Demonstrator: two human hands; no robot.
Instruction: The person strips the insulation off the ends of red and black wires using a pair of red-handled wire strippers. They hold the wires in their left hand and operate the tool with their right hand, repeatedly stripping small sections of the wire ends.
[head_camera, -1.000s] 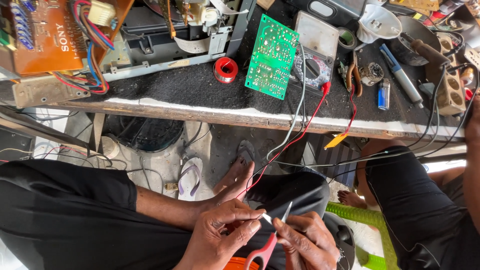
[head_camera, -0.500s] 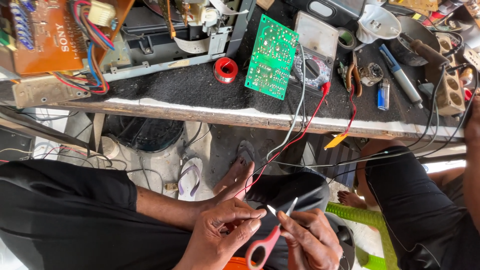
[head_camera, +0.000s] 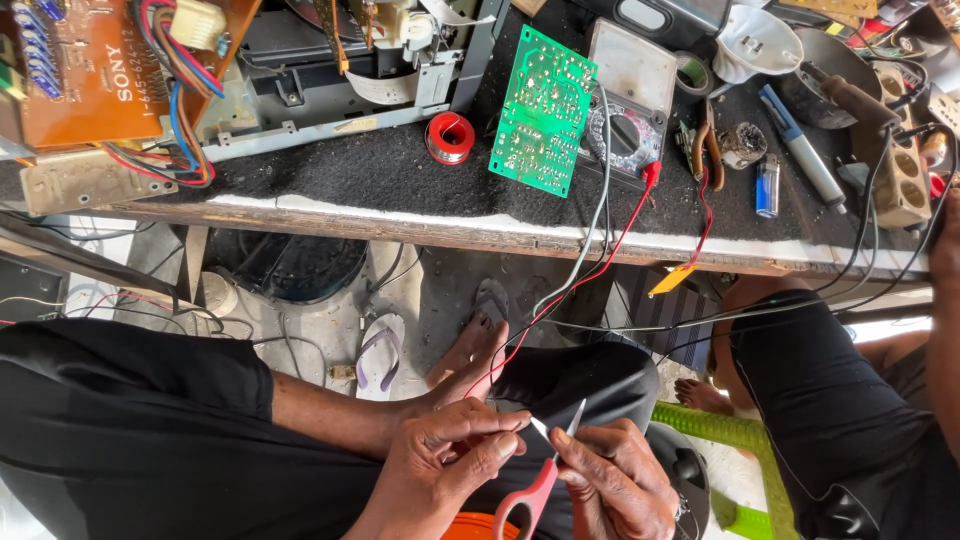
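Scissors (head_camera: 545, 470) with red handles are sitting in the right hand (head_camera: 615, 485), blades parted and pointing up, while the left hand (head_camera: 450, 455) is pinching the end of a thin wire (head_camera: 538, 428) between thumb and forefinger. The fingers (head_camera: 480, 422) of the left hand are pressing together on the wire just left of the blades; the right-hand fingers are curling around the scissor handles. The wire tip is lying right at the open blades, touching or nearly so, low in the near middle of the scene, above the person's lap.

Stripping the insulation well probably calls for a light squeeze, nicking only the sleeve and not the strands, with the pinch kept close to the cut so the wire is not bending away.

Far off, on the dark surface (head_camera: 400, 175), a green circuit board (head_camera: 542, 110), a meter (head_camera: 625, 110) and a red solder spool (head_camera: 450, 137) are lying well apart from the hands.
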